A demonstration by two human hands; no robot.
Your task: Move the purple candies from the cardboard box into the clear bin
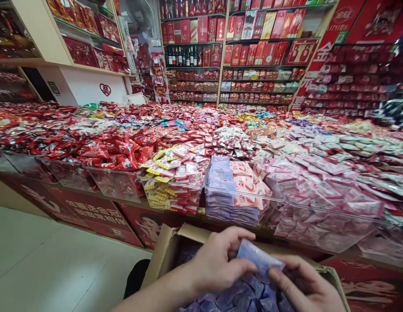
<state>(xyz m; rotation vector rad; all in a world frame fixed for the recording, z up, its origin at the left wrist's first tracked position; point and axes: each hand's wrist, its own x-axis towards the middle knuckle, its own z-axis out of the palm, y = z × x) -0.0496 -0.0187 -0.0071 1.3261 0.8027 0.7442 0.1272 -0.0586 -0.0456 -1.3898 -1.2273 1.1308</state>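
Note:
A small purple packet [260,258] is held between my two hands above an open cardboard box [193,232]. My left hand [217,260] has its thumb and fingers around the packet's left end. The thumb and fingers of my right hand [302,281] pinch its right end. Many similar purple packets [243,297] lie loose in the box below. Just beyond the box, a clear bin [240,193] holds stacked purple packets [221,182] on its left side and pink packets [245,182] on its right.
Bins of yellow-and-red packets [169,173], red packets [120,151] and pale pink packets [318,195] line the counter's front edge. Shelves of boxes and bottles [183,56] stand behind. Tiled floor [52,260] shows at the lower left.

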